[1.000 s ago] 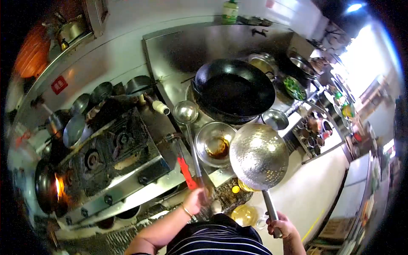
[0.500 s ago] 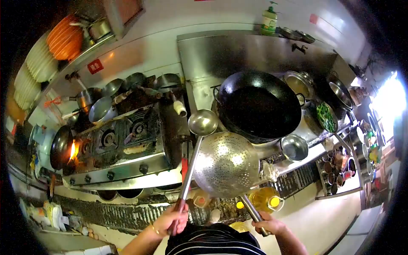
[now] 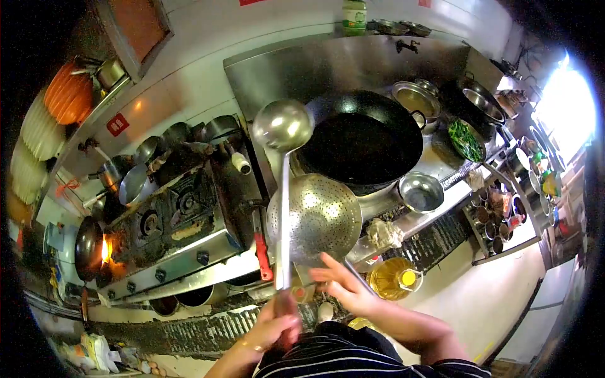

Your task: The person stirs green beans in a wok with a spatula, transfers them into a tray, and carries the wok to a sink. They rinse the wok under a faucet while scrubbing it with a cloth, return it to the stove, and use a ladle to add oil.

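My left hand (image 3: 272,326) is closed around the dark grip of a long metal ladle (image 3: 284,128), whose bowl is raised beside the large black wok (image 3: 365,142). A wide perforated skimmer (image 3: 324,217) lies in front of the wok, partly behind the ladle's shaft. Over the skimmer's handle, my right hand (image 3: 346,288) has its fingers spread and pointing toward the ladle's shaft. Part of that handle is hidden behind the hand.
A gas stove (image 3: 183,236) with a flame under a pan is at left. A metal bowl (image 3: 421,192), a pan of green vegetables (image 3: 466,140) and a lidded pot (image 3: 416,101) sit at right. An oil jug (image 3: 387,277) stands below the counter edge.
My right hand has let go of the skimmer's handle and moved left, its fingers opening out. The ladle has risen and now stands more upright. The whole view has shifted.
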The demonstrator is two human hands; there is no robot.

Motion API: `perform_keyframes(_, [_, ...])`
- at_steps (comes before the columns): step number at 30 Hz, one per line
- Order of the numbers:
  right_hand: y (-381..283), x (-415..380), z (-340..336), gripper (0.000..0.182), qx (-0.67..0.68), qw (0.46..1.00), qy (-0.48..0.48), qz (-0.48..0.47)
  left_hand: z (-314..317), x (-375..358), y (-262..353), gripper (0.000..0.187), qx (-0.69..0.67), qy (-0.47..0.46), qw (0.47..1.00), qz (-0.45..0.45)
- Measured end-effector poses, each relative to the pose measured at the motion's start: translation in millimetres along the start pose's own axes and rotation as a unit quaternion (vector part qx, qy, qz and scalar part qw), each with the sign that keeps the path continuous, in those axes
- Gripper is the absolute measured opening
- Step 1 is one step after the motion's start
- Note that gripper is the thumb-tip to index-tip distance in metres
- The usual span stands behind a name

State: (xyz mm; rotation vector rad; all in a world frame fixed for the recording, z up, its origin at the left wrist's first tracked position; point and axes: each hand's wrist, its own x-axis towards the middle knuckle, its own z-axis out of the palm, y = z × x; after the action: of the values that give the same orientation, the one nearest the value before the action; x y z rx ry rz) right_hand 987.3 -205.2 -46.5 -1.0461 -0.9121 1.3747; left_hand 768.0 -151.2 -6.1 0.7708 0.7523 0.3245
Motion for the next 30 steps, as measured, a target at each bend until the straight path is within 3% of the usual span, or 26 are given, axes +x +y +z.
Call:
perform_keyframes(1, [-12,13,23,0.067,0.021,1.0,0.014,-0.002,4,26,-7,0.043,0.092,-0.043,0.995,-0.022])
perform_keyframes(2, [-23,26,36,0.067,0.041,0.999,0.028,-0.007,20,45,-8,0.049,0.216,-0.089,0.972,0.025])
perform_keyframes(3, [-28,37,36,0.055,0.029,0.984,0.154,0.08,14,64,-25,0.044,0.235,-0.124,0.962,0.061])
perform_keyframes(4, [-11,41,17,0.047,0.049,0.984,0.174,-0.002,9,82,-43,0.04,0.252,-0.158,0.95,0.098])
perform_keyframes(6, [-53,22,-15,0.043,-0.014,0.975,0.2,0.093,19,74,-26,0.037,0.353,-0.229,0.891,0.169])
perform_keyframes(7, [-65,12,-32,0.043,-0.029,0.973,0.211,0.09,11,73,-38,0.031,0.264,-0.242,0.911,0.207])
perform_keyframes(10, [-88,-22,-96,0.047,-0.115,0.963,0.219,0.111,-41,63,-80,0.024,0.093,-0.154,0.981,0.077])
perform_keyframes(12, [-106,-33,-118,0.054,-0.198,0.945,0.234,0.118,-71,39,-99,0.017,0.144,0.072,0.987,0.01])
perform_keyframes(14, [-123,-34,-134,0.059,-0.253,0.936,0.209,0.127,-103,18,-119,0.016,0.074,0.185,0.98,-0.015])
perform_keyframes(15, [-115,-33,-156,0.078,-0.241,0.942,0.199,0.123,-118,7,-126,0.014,0.029,0.204,0.978,-0.019])
perform_keyframes(18, [-102,-27,-194,0.077,-0.294,0.922,0.214,0.136,-148,-16,-140,0.011,-0.04,0.246,0.968,-0.021])
perform_keyframes(22, [-96,-17,-207,0.061,-0.397,0.889,0.188,0.127,-148,-24,-131,0.011,-0.084,0.264,0.961,0.025])
perform_keyframes(30, [-118,-2,-181,0.066,-0.229,0.933,0.196,0.198,-135,-13,-113,0.012,-0.038,0.263,0.963,0.048])
